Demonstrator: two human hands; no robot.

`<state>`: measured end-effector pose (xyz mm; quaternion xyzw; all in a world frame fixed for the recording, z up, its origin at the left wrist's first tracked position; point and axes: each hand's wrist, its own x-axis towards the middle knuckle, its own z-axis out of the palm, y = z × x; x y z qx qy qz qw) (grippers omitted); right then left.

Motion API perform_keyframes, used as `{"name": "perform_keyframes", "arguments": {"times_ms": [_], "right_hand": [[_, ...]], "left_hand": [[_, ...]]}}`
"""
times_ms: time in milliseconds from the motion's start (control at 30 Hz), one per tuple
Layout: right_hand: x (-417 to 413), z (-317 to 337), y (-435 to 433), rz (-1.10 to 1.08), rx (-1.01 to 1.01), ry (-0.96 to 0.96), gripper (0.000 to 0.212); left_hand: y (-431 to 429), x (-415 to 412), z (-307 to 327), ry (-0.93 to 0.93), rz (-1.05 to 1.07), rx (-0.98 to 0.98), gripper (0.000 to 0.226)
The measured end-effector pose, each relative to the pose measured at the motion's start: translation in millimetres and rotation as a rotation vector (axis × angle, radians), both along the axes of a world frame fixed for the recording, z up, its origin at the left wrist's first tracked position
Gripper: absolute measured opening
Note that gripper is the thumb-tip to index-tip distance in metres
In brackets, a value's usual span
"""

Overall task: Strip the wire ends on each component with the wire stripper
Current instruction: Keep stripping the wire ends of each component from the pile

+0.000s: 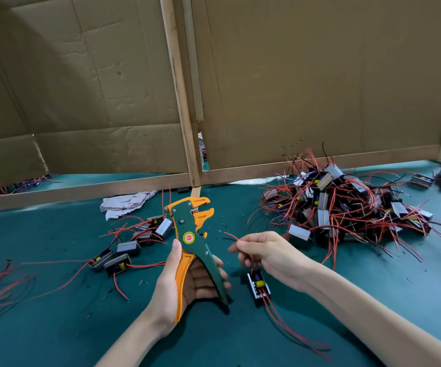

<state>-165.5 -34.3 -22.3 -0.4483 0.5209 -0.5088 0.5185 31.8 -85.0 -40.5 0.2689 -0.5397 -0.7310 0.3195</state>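
My left hand (185, 282) grips the green and orange wire stripper (191, 234) by its handles, jaws pointing up and away, apart and with nothing between them. My right hand (264, 250) pinches a red and a black wire (230, 236) whose ends stick out toward the stripper's jaws, a short gap away. These wires belong to a small black component (258, 286) with a yellow part that hangs under my right hand, with more red wires trailing toward me.
A big pile of components with red and black wires (346, 205) lies at the right on the green table (55, 327). A smaller group (132, 245) lies at the left. A crumpled cloth (126, 203) sits behind it. Cardboard walls (293, 88) close the back.
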Motion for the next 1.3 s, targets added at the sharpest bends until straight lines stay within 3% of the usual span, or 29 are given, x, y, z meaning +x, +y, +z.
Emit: {"name": "perform_keyframes", "arguments": {"times_ms": [267, 433, 633, 867, 1300], "right_hand": [[-3.0, 6.5, 5.2, 0.042, 0.003, -0.177, 0.028], [-6.1, 5.7, 4.9, 0.031, 0.046, -0.228, 0.011], [-11.8, 3.7, 2.5, 0.052, 0.078, -0.313, 0.008], [-8.6, 4.9, 3.1, 0.081, 0.047, -0.27, 0.009], [-7.3, 28.1, 12.0, 0.106, 0.021, -0.476, 0.038]], "left_hand": [[-0.2, 0.2, 2.7, 0.021, 0.054, 0.03, 0.084], [0.8, -0.3, 3.1, 0.027, 0.052, 0.029, 0.084], [0.8, 0.2, 3.7, 0.031, 0.028, 0.044, 0.085], [1.5, 1.5, 4.2, 0.034, 0.006, 0.051, 0.086], [5.8, 4.0, 10.7, -0.076, -0.245, 0.074, 0.088]]}}
